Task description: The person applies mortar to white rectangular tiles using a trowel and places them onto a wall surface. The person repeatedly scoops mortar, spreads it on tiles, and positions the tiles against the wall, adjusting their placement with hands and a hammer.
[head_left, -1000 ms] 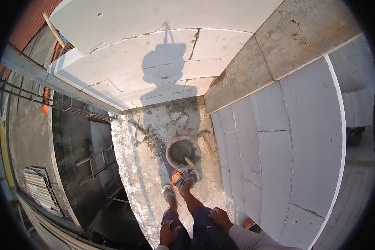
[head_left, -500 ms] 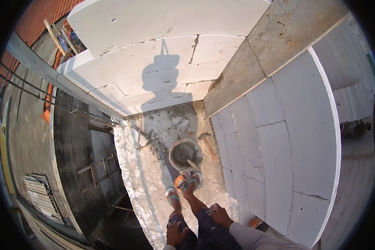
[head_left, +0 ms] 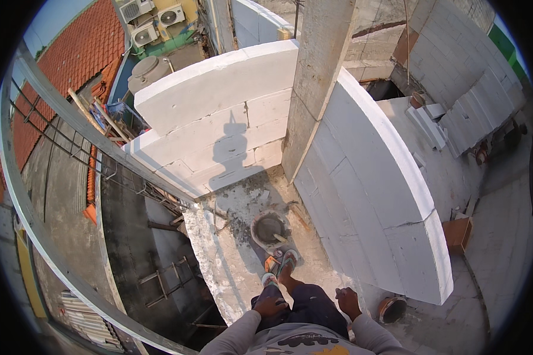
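My left hand point(head_left: 270, 306) lies over my left thigh, on the dark shorts, with its fingers out and nothing in them. Just off my right thigh hangs my right hand point(head_left: 348, 302), loosely curled, with nothing visible inside it. Beyond my sandalled feet sits a round bucket point(head_left: 270, 229) of grey mortar with a wooden handle point(head_left: 280, 238) sticking up from it. An orange hand tool point(head_left: 270, 263), its exact kind unclear, rests on the floor beside my feet. To the right of the bucket lies a hammer point(head_left: 299, 216).
A white block wall point(head_left: 219, 115) meets a concrete column point(head_left: 314, 89) ahead; another block wall point(head_left: 367, 195) runs along my right. On the left the rough floor ends at a drop, with a wooden ladder point(head_left: 169, 278) below. A second bucket point(head_left: 392, 309) stands at my lower right.
My view has lifted, showing rooftops and more of the right side. My right hand has come off my knee to beside my thigh. My left hand remains on my leg.
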A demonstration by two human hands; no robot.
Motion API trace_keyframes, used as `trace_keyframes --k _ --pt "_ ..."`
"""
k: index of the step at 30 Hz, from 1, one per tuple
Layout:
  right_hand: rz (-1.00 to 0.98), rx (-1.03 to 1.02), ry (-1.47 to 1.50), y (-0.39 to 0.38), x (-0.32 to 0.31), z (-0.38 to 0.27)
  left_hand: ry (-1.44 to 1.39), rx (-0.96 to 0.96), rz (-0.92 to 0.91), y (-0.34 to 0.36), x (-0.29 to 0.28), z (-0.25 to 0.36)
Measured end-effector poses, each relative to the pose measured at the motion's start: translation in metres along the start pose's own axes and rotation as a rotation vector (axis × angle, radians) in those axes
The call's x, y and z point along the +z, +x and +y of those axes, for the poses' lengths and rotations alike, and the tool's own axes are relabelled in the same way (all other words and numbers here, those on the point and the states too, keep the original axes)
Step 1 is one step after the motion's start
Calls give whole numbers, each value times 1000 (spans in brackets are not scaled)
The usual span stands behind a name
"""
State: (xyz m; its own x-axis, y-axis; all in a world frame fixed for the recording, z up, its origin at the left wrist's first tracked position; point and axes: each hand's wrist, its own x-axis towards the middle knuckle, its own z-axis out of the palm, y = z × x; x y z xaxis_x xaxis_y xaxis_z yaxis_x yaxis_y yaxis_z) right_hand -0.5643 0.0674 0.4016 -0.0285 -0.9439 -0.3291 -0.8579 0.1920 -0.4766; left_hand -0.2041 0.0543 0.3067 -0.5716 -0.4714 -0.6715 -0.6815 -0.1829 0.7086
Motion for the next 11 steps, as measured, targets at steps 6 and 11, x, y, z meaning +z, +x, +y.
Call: trace_keyframes --k 6,11 --pt "345 382 588 -143 28 63 127 22 -142 -5 -31 -22" --pt "-199 392 -87 -238 30 55 561 215 -173 -33 -29 -89"
